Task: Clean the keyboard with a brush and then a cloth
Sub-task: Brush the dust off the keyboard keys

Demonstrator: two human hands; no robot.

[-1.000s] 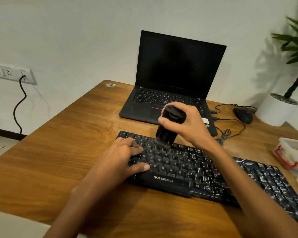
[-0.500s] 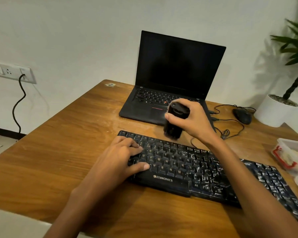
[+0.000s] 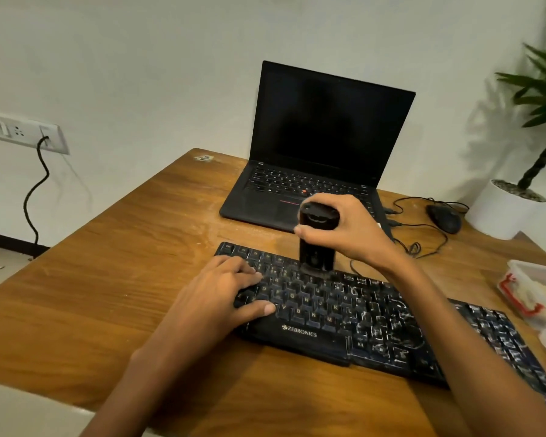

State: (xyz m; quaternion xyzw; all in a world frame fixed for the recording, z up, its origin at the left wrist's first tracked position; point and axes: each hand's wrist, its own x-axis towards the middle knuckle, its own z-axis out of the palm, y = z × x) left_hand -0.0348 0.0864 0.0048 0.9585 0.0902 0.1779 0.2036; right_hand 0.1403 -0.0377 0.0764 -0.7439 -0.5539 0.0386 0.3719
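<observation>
Bringing the stubby black cylindrical brush (image 3: 317,244) back down, I now have its bristles on the far rows of the long black plastic keyboard (image 3: 375,320). Half a second ago I had flicked it up past the back edge. My right hand (image 3: 344,228) is wrapped round the brush's upper body, thumb across the front. My left hand (image 3: 221,298) lies flat with relaxed fingers on the keys at the left end, steadying the board on the brown wooden table (image 3: 123,263). White dust streaks the middle and right keys, so I judge another sweep is starting and the brushing is far from finished. The cloth stage has not begun.
</observation>
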